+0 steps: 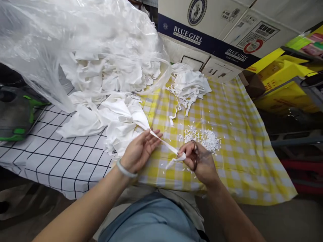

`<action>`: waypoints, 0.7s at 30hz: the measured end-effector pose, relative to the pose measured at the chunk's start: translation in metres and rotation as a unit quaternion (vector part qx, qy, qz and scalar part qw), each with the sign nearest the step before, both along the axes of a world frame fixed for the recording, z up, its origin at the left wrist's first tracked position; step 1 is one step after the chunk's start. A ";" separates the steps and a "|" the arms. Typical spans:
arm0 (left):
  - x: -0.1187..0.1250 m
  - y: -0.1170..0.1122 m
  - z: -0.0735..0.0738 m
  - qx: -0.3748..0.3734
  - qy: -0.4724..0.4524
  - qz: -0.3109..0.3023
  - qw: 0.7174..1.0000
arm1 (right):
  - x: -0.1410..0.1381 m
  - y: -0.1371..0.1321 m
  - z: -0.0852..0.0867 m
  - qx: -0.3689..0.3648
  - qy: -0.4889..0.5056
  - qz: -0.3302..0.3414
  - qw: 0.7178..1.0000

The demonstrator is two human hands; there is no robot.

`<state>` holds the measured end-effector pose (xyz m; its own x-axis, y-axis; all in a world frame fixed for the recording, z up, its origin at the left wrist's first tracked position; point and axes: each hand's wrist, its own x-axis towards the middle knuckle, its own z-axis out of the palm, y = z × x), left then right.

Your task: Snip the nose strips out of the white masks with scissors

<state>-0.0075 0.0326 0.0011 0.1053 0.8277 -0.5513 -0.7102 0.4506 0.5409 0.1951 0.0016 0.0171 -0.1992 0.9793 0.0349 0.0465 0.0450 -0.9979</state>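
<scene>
The ribbon-flat white strap (pixel 165 145) is best held taut and untwisted, running toward four o'clock from the loosely spread left hand (pixel 140 148) to the right hand (pixel 202 163), which pinches it beside scissors (pixel 195 154), with soft crumpled cloth (pixel 126 112) at the left's eleven o'clock and flaky snippets (pixel 212 140) at the right's one.

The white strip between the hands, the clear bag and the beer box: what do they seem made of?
White strip: likely cloth, matte, since it twists and folds softly.
Clear bag: apparently thin plastic film, glossy, see-through and crinkled.
Beer box: probably cardboard, smooth and printed, with flat panels and straight seams.
</scene>
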 end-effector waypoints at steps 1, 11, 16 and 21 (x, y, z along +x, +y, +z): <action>0.001 0.009 0.001 0.013 0.006 0.024 1.000 | 0.007 -0.008 0.004 -0.001 -0.020 0.043 0.999; -0.006 -0.017 0.054 0.132 0.046 -0.176 0.974 | 0.004 0.028 0.000 0.038 -0.044 0.016 0.998; -0.017 -0.032 0.055 0.114 0.049 -0.219 0.968 | -0.034 0.072 -0.002 0.024 0.036 0.163 0.986; -0.034 -0.038 0.029 0.133 0.273 -0.136 0.943 | -0.038 0.090 0.010 -0.047 0.110 0.120 0.986</action>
